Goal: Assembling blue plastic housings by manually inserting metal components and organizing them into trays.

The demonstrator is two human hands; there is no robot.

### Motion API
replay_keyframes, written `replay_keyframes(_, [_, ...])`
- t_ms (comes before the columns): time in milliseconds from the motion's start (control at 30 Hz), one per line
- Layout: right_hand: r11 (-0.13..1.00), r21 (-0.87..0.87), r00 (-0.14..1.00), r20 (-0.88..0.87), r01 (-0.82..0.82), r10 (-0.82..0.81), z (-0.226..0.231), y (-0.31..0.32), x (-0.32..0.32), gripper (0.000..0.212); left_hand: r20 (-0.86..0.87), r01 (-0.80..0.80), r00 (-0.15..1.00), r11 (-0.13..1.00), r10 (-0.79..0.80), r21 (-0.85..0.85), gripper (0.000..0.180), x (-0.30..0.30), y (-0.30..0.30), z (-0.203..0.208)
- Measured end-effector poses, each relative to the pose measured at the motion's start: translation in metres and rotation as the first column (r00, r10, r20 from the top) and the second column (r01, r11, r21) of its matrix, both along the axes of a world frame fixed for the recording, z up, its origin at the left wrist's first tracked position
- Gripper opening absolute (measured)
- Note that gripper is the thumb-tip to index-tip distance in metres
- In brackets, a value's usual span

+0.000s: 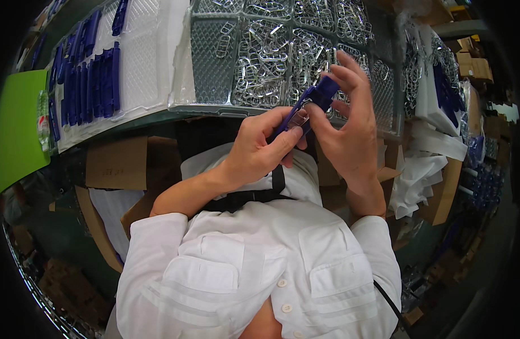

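Before my chest, a long dark-blue plastic piece (326,87) is held at a slant, its wider end up and to the right. My left hand (253,146) is closed round its lower part, thumb lying along it. A shiny metal wire clip (298,117) shows in the piece by that thumb. At the upper part, my right hand (353,127) is closed on it with the thumb pressed to its face; the upper fingers are raised behind. Just beyond the hands is a clear compartment tray (184,73) with many loose wire clips (263,62).
To the left, several blue plastic pieces (93,79) lie in rows on a white textured sheet (144,62), beside a bright green panel (20,124). Open cardboard boxes (116,164) stand below the table edge. At the right are more clips, blue pieces (446,93) and crumpled white wrapping (421,183).
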State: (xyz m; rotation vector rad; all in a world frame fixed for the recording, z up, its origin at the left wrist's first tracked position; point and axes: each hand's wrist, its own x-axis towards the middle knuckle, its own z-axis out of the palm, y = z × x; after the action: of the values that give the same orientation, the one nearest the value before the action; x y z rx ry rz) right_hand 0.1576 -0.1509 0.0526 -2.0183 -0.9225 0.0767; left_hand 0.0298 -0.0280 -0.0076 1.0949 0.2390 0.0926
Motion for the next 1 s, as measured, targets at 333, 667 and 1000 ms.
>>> replay_keyframes(333, [0.995,-0.034,0.904,-0.423,-0.092,0.069,-0.026,0.004,0.001,0.025,-0.089,-0.046,0.994,0.972,0.068,0.232,0.024,0.007,0.006,-0.004])
replay_keyframes(667, [0.838,0.536,0.824,-0.427,-0.102,0.373,-0.031,0.005,0.017,0.041,0.13,0.021,0.988,0.9,-0.086,0.436,0.046,-0.009,0.039,0.017])
replay_keyframes(1000, [0.945,0.299,0.918,-0.396,0.133,-0.004,-0.035,-0.035,0.042,0.049,0.396,-0.475,0.87,0.284,0.294,0.833,0.061,0.002,0.071,0.03])
